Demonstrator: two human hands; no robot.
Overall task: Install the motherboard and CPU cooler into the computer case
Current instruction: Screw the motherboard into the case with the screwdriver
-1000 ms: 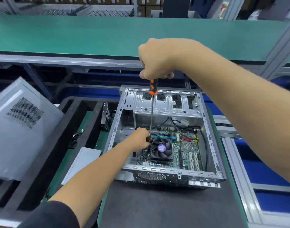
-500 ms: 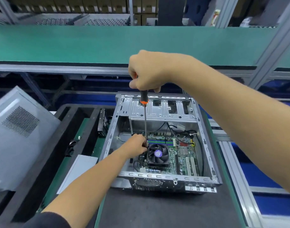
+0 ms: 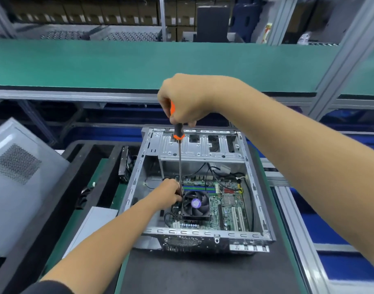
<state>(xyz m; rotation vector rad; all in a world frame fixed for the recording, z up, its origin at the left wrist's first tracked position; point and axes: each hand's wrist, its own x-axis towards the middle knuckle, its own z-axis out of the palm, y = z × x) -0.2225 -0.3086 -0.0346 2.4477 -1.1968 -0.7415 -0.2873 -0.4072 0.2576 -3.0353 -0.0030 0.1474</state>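
The right hand (image 3: 188, 98) wraps the long orange-and-black screwdriver (image 3: 178, 136) upright while the left hand (image 3: 168, 195) pinches its shaft, steadying the tip beside the black finned CPU cooler (image 3: 195, 205) inside the open grey metal computer case (image 3: 256, 187).

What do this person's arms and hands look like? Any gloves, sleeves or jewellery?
Both hands are bare: no gloves show on the left hand or the right hand. Both forearms are uncovered too. A dark sleeve shows at the bottom edge on the left arm, ending near the elbow. No watch, ring or wristband can be seen on the parts in view.
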